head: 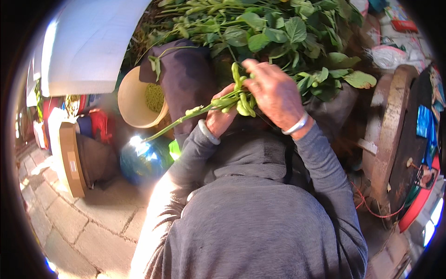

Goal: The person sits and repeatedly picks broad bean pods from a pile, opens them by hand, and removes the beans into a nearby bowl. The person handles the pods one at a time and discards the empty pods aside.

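Observation:
My left hand (220, 117) holds a green soybean stalk (181, 119) that slants down to the left, its bare end over a blue shiny ball-like thing. A cluster of plump green pods (245, 104) hangs from the stalk between my hands. My right hand (275, 87) is at the upper pods with bent fingers, slightly blurred. A bit of green shows between its thumb and fingers; whether they grip it is unclear. Beyond my hands a large heap of leafy soybean plants (264, 29) lies across my lap and past my knees.
Left of my knee, a cream bucket (134, 101) holds small green beans. Below it is the blue shiny round thing (144, 160). A cardboard box (73, 158) stands on the paving (101, 223). A thick round-edged wooden piece (386, 139) stands at right, with a red cord (374, 211) near its foot.

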Available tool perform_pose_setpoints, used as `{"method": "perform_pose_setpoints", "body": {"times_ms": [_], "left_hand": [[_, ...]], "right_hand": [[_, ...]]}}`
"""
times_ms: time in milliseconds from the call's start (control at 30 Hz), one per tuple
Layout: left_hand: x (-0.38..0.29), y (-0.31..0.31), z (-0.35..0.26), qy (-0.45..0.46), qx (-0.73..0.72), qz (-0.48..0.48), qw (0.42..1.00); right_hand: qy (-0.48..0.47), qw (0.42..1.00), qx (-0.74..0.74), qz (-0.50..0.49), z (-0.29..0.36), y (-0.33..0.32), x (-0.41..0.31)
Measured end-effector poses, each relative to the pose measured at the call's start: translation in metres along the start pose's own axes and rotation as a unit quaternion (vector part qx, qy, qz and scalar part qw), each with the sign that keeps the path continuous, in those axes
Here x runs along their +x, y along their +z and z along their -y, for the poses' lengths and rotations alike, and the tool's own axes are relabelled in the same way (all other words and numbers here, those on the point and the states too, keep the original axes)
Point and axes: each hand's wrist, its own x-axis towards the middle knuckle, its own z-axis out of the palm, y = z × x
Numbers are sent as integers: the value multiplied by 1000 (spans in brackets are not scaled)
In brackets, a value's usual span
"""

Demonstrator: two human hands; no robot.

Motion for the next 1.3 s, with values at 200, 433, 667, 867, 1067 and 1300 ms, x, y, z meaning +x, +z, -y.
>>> {"method": "perform_pose_setpoints", "body": {"times_ms": [200, 433, 667, 867, 1067, 1300], "left_hand": [[-8, -6, 17, -34, -40, -41, 998], [-7, 3, 1, -153, -157, -96, 971], [-1, -1, -7, -155, -220, -120, 956], [3, 0, -5, -174, -230, -117, 950], [3, -5, 1, -184, -268, -149, 934], [7, -11, -8, -242, -135, -153, 949]], "right_hand": [[-10, 997, 68, -15, 2, 28, -6], [-30, 998, -41, -46, -8, 24, -15], [64, 979, -150, -125, -61, -7, -45], [152, 974, -126, -115, -110, -2, -75], [180, 963, -160, -118, -108, -4, -72], [231, 965, 40, -119, -101, -4, -68]]}}
